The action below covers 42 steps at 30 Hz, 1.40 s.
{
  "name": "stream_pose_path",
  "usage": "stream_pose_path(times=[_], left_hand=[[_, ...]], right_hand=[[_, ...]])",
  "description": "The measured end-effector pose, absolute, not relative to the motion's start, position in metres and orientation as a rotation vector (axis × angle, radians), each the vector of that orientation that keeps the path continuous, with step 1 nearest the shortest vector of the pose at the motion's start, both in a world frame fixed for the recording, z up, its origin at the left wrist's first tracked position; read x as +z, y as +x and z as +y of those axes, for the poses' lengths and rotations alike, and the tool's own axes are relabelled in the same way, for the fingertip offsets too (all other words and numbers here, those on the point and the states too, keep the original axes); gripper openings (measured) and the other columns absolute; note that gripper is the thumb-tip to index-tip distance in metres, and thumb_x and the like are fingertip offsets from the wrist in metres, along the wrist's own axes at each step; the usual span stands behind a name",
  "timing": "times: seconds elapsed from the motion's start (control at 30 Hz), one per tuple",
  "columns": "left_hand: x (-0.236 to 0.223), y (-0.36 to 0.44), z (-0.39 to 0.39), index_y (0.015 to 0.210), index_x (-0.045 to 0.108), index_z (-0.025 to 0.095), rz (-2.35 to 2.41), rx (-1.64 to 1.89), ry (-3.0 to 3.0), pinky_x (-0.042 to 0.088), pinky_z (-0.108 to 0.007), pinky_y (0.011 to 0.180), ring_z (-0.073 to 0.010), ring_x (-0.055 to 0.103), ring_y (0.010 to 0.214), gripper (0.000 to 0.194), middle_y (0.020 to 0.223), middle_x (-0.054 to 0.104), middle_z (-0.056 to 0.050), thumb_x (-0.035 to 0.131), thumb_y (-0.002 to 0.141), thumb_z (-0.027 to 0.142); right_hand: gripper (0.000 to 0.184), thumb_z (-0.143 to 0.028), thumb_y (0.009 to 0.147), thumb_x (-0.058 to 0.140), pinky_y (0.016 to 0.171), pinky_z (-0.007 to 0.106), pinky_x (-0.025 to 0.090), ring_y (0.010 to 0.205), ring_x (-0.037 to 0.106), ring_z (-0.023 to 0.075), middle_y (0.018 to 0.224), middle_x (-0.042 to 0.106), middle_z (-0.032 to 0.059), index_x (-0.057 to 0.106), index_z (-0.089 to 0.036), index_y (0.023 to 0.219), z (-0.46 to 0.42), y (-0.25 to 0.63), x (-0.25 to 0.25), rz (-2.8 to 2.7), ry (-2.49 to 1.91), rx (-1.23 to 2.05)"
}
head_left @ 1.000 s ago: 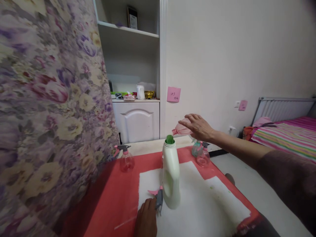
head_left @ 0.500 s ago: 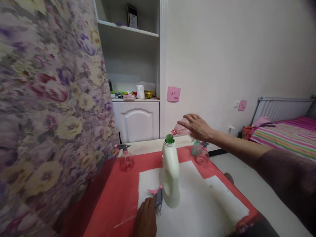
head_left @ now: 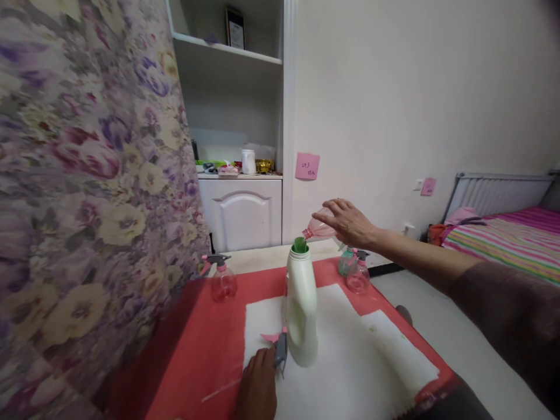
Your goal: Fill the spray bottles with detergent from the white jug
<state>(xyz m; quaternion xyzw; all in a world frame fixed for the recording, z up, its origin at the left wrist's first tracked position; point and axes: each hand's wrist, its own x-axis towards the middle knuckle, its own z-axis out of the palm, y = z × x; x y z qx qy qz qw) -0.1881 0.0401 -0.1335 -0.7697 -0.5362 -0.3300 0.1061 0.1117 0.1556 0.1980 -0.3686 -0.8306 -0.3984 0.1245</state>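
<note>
My right hand (head_left: 347,223) is wrapped over a small clear pink bottle (head_left: 318,230), tipped with its neck pointing down at the green spout of a tall white jug (head_left: 301,310). The jug stands upright on a white cloth (head_left: 350,361) over a red table cover (head_left: 205,344). At the jug's foot, my left hand (head_left: 259,388) rests on the cloth, its fingers closed on a grey and pink spray head (head_left: 279,349) with a thin tube.
A pink spray bottle (head_left: 223,281) stands at the left rear of the table, two more (head_left: 355,274) at the right rear. A flowered curtain (head_left: 87,192) fills the left. Behind are a white cupboard with shelves (head_left: 242,210) and, right, a striped bed (head_left: 507,239).
My right hand and the pink bottle have edged slightly left toward the jug's spout. The left hand has stayed put.
</note>
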Motion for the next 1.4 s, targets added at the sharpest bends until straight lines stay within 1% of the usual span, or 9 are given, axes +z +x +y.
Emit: stream_pose_path(times=[0.2,0.37,0.47,0.67,0.83,1.0,1.27,1.4], left_hand=[[-0.130,-0.189,0.038,0.109,0.061,0.019,-1.508,-0.976,-2.227,0.054,-0.034,0.078,-0.0220,0.066,0.088,0.036,0.096,0.070,-0.008,0.035,0.087,0.005],[-0.125,-0.187,0.036,0.109,0.061,0.019,-1.582,-0.961,-2.250,0.054,-0.034,0.075,-0.0207,0.066,0.082,0.037,0.095,0.070,-0.007,0.035,0.087,0.005],[-0.124,-0.186,0.036,0.108,0.062,0.019,-1.617,-0.970,-2.253,0.053,-0.034,0.078,-0.0206,0.066,0.084,0.038,0.095,0.069,-0.007,0.034,0.088,0.004],[-0.127,-0.186,0.037,0.110,0.062,0.019,-1.611,-0.982,-2.264,0.053,-0.034,0.078,-0.0217,0.066,0.086,0.040,0.096,0.070,-0.008,0.034,0.086,0.002],[-0.127,-0.186,0.038,0.108,0.062,0.017,-1.598,-0.988,-2.312,0.052,-0.035,0.075,-0.0224,0.065,0.082,0.038,0.092,0.069,-0.008,0.034,0.086,0.002],[-0.127,-0.185,0.038,0.106,0.062,0.018,-1.625,-1.010,-2.345,0.050,-0.035,0.078,-0.0206,0.063,0.081,0.041,0.092,0.067,-0.008,0.032,0.086,0.001],[-0.126,-0.185,0.036,0.102,0.064,0.017,-1.675,-1.035,-2.377,0.049,-0.035,0.079,-0.0209,0.062,0.084,0.038,0.092,0.067,-0.010,0.030,0.089,0.004],[-0.125,-0.184,0.036,0.106,0.063,0.017,-1.673,-1.023,-2.382,0.048,-0.035,0.080,-0.0206,0.061,0.084,0.039,0.092,0.067,-0.009,0.031,0.089,0.004]], right_hand=[[0.065,-0.004,0.077,0.055,0.103,0.045,0.029,0.122,0.041,0.0310,0.135,0.048,0.0135,0.048,-0.025,0.138,0.157,0.110,0.200,-2.416,-1.069,-1.186],[0.066,-0.001,0.077,0.054,0.105,0.047,0.023,0.124,0.039,0.0314,0.137,0.048,0.0143,0.047,-0.024,0.139,0.155,0.107,0.203,-2.442,-1.090,-1.164],[0.065,-0.003,0.079,0.054,0.107,0.048,0.022,0.126,0.040,0.0307,0.137,0.048,0.0146,0.046,-0.025,0.139,0.154,0.105,0.204,-2.442,-1.090,-1.225],[0.059,-0.004,0.081,0.053,0.110,0.051,0.017,0.127,0.040,0.0306,0.136,0.050,0.0128,0.048,-0.026,0.136,0.153,0.099,0.207,-2.461,-1.051,-1.330],[0.053,-0.007,0.086,0.051,0.111,0.054,0.018,0.127,0.041,0.0309,0.136,0.051,0.0115,0.048,-0.028,0.135,0.155,0.094,0.210,-2.480,-0.978,-1.400],[0.044,-0.010,0.091,0.048,0.111,0.057,0.019,0.124,0.044,0.0314,0.133,0.053,0.0118,0.051,-0.027,0.132,0.155,0.087,0.213,-2.504,-0.886,-1.422],[0.041,-0.009,0.089,0.052,0.112,0.060,0.019,0.123,0.045,0.0316,0.128,0.055,0.0102,0.055,-0.027,0.126,0.153,0.076,0.216,-2.520,-0.764,-1.528],[0.043,-0.010,0.086,0.055,0.112,0.060,0.019,0.123,0.045,0.0317,0.128,0.054,0.0101,0.054,-0.027,0.125,0.149,0.072,0.216,-2.525,-0.742,-1.607]])
